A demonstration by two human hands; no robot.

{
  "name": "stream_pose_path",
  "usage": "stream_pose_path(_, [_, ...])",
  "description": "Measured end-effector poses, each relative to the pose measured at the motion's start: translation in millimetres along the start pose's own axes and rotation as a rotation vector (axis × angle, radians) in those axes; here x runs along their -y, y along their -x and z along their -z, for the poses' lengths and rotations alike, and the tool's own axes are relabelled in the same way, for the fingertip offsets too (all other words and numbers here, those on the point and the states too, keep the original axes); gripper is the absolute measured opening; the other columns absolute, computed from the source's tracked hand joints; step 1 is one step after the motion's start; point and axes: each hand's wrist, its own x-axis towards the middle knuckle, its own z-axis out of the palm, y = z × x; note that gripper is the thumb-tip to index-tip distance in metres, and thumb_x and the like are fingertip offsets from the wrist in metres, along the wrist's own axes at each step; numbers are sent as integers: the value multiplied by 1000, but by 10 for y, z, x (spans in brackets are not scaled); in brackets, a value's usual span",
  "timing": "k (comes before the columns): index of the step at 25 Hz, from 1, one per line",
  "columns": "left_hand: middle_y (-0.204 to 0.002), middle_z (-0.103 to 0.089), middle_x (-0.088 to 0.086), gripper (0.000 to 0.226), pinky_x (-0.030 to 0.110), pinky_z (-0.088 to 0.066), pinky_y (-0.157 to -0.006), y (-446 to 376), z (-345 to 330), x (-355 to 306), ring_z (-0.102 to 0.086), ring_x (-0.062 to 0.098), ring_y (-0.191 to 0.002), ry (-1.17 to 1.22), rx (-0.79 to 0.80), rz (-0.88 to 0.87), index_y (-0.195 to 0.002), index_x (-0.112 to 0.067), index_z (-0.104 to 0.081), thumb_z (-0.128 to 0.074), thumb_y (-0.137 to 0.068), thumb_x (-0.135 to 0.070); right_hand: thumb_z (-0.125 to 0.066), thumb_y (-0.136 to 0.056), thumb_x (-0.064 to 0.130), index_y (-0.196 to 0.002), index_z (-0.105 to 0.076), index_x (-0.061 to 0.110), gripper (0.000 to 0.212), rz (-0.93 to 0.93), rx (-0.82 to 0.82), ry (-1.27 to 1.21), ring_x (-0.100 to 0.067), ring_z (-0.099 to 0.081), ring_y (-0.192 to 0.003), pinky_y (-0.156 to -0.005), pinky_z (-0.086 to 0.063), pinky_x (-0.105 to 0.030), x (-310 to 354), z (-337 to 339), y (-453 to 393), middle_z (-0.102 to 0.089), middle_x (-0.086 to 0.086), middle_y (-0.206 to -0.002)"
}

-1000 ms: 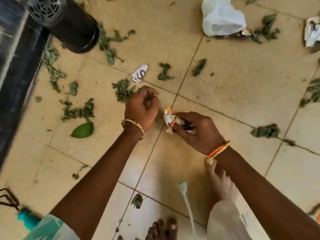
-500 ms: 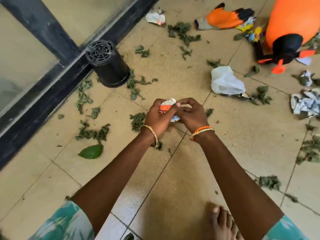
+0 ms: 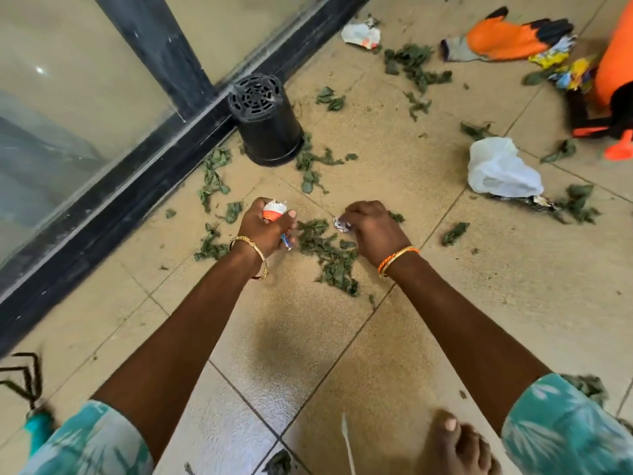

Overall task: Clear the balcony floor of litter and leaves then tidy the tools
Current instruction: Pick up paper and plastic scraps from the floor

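My left hand point(image 3: 265, 229) grips a crumpled white and orange wrapper point(image 3: 274, 210) just above the tiled floor. My right hand point(image 3: 371, 229) is down on the floor and pinches a small white scrap of paper point(image 3: 340, 225) at its fingertips. Between and below the two hands lies a heap of wilted green leaves point(image 3: 330, 255). More leaves point(image 3: 416, 65) are scattered towards the back. A white plastic bag point(image 3: 500, 169) lies at the right. Another torn wrapper point(image 3: 361, 36) lies near the wall.
An upturned black plastic pot point(image 3: 265, 121) stands by the dark door frame point(image 3: 113, 197). An orange and black glove point(image 3: 507, 37) and an orange sprayer point(image 3: 615, 80) lie at the back right. A hand rake with a teal handle point(image 3: 29, 402) lies at the bottom left. My bare foot point(image 3: 452, 443) is at the bottom.
The hands were together on the crumpled wrapper; now they are apart. The left keeps the wrapper, and the right has dropped to the floor onto a paper scrap.
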Motion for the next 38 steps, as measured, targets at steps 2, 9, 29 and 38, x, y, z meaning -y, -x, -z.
stream_pose_path(2, [-63,-51,1,30,21,-43,-41,-42,27,-61,-46,9,-40,-61,-33,28,-86,-16,-45,-72,-84,-30,-66,-69,-14,-89,-71,3,27,-3,-112,32,-38,-56,-81,-66,-51,-39,-35,-68,-2,-66,-17,-88])
stream_pose_path(9, [-50,-39,1,36,13,-22,-38,-59,-236,-233,-25,10,-27,67,-117,234,-58,-17,-41,-65,-84,-22,-55,-68,-18,-85,-66,-4,25,-66,-96,35,-40,-54,-82,-71,-47,-43,-18,30,9,-61,-23,-88])
stream_pose_path(29, [-34,-46,-1,27,14,-41,-35,-33,-1590,-485,-45,9,-27,219,333,401,-64,-8,-49,-57,-89,-8,-67,-79,24,-104,-67,19,26,-627,-252,185,-34,-31,-130,-104,-26,-39,-771,1058,381,-40,-14,-138])
stream_pose_path(38, [-52,-46,4,15,23,-51,-44,-38,-1854,-559,-59,17,-41,166,365,374,-67,-7,-48,-47,-82,-4,-57,-74,9,-117,-59,3,43,-399,-623,349,-29,-46,-129,-104,-28,-53,-958,1124,631,-55,-16,-130])
